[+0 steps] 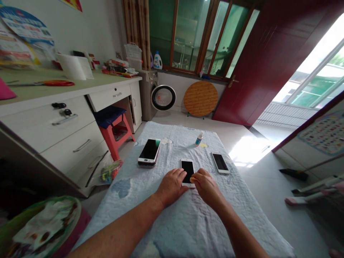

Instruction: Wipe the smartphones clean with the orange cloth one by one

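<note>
A white smartphone (187,167) with a dark screen lies face up on the cloth-covered table. My left hand (172,184) holds it by its left side, fingertips on the screen's edge and thumb by the bottom end. Over the lower right of the screen, my right hand (205,182) is closed in a pinch on a small yellowish piece (192,178), mostly hidden by the fingers. To the right lies another white phone (220,163). A stack of phones (149,149) sits at the left, and a small spray bottle (199,139) stands farther back.
A light blue quilted cloth (172,225) covers the table. Left of it are a pink-rimmed bin (77,218) filled with waste, a red stool (115,134) and a white desk (67,122). Beyond stands a washing machine (147,93) with its round door open.
</note>
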Motion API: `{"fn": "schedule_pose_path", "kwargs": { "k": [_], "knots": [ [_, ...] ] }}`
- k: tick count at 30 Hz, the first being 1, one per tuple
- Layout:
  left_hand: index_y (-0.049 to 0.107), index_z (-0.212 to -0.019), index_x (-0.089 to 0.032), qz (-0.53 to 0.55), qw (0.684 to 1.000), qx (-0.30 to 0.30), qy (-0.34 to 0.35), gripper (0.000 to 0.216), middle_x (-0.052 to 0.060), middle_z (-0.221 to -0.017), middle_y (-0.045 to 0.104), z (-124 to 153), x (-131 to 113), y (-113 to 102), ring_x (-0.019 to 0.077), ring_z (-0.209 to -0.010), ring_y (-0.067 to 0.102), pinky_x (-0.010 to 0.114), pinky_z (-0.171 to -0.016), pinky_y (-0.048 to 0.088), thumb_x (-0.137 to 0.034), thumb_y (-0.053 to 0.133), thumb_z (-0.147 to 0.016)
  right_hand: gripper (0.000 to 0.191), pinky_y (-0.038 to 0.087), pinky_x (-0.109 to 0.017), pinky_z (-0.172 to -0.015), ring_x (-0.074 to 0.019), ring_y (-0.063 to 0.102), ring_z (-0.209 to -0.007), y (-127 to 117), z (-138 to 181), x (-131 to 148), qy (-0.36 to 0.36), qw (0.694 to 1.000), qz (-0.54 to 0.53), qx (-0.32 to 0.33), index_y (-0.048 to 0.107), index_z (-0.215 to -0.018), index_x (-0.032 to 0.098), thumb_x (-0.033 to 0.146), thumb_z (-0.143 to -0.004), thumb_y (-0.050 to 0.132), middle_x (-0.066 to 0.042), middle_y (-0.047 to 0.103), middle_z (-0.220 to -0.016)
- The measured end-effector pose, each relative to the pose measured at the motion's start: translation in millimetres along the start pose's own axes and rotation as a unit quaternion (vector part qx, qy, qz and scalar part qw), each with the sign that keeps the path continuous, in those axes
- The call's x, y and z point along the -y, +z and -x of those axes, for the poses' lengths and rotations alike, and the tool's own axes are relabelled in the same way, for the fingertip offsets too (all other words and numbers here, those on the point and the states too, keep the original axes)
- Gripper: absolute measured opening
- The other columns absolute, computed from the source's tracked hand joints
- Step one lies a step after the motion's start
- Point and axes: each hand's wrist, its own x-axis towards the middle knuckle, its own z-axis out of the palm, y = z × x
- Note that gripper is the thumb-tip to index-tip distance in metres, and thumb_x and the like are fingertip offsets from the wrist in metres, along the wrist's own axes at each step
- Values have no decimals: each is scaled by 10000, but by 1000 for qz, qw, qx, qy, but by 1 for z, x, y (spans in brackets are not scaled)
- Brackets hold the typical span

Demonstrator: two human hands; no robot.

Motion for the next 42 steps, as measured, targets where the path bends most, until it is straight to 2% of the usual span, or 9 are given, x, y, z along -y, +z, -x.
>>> {"fn": "schedule_pose_path", "kwargs": {
  "k": [6, 14, 21, 27, 33, 37, 40, 42],
  "knots": [
    [620, -1168, -188, 18, 1000, 17, 7, 393, 115, -1264, 613, -1, 1, -6, 269, -1162, 569, 419, -1010, 438, -418, 653, -851, 237, 348, -242, -798, -150, 507, -866, 13, -22, -10, -16, 999, 34, 18, 685, -832, 192, 153, -909, 464, -34, 571, -894],
    [638, -1155, -158, 5, 1000, 13, 21, 393, 127, -1243, 621, -1, 3, -4, 263, -1126, 584, 397, -995, 450, -416, 649, -859, 230, 348, -241, -832, -162, 536, -885, 17, -85, -29, 22, 997, 74, -21, 708, -909, 167, 157, -896, 479, -66, 611, -923],
    [635, -1178, -148, -1, 1000, 20, 20, 412, 144, -1259, 618, -2, 2, -5, 264, -1133, 590, 391, -992, 458, -413, 647, -862, 275, 355, -239, -834, -166, 576, -902, 27, -121, -13, 15, 992, 126, 2, 713, -1004, 170, 170, -915, 453, -88, 659, -986],
    [643, -1155, -168, 6, 1000, 14, 8, 409, 126, -1242, 620, -1, 1, -8, 272, -1117, 584, 405, -970, 464, -399, 698, -822, 247, 352, -241, -811, -163, 574, -889, 27, -125, -1, -49, 989, 135, 46, 721, -965, 179, 180, -910, 481, -78, 664, -986],
    [651, -1075, -199, -8, 1000, 3, 22, 345, 85, -1068, 663, 0, -1, -11, 270, -1013, 585, 421, -903, 459, -418, 704, -813, 240, 330, -274, -834, -171, 546, -907, 22, -113, 3, -139, 976, 145, 89, 734, -862, 157, 177, -899, 498, -87, 657, -904],
    [638, -1026, -195, -24, 999, 5, 24, 297, 90, -1110, 650, 1, -3, -12, 276, -1011, 583, 412, -852, 464, -388, 710, -813, 183, 329, -272, -847, -179, 527, -951, 19, -106, 3, -181, 964, 134, 140, 736, -883, 166, 179, -865, 554, -84, 647, -884],
    [619, -1033, -181, -29, 999, 3, 24, 310, 99, -1135, 636, 1, -5, -11, 279, -1015, 583, 406, -836, 466, -360, 724, -803, 163, 336, -264, -837, -186, 521, -965, 18, -108, 3, -192, 956, 147, 168, 736, -883, 176, 173, -843, 578, -82, 645, -880],
    [610, -1035, -179, -32, 999, 6, 21, 316, 96, -1096, 644, 1, -6, -10, 276, -989, 591, 405, -830, 464, -357, 726, -802, 171, 345, -262, -812, -188, 523, -936, 17, -114, 4, -169, 958, 164, 162, 737, -872, 183, 182, -849, 567, -86, 641, -913]
  ]
}}
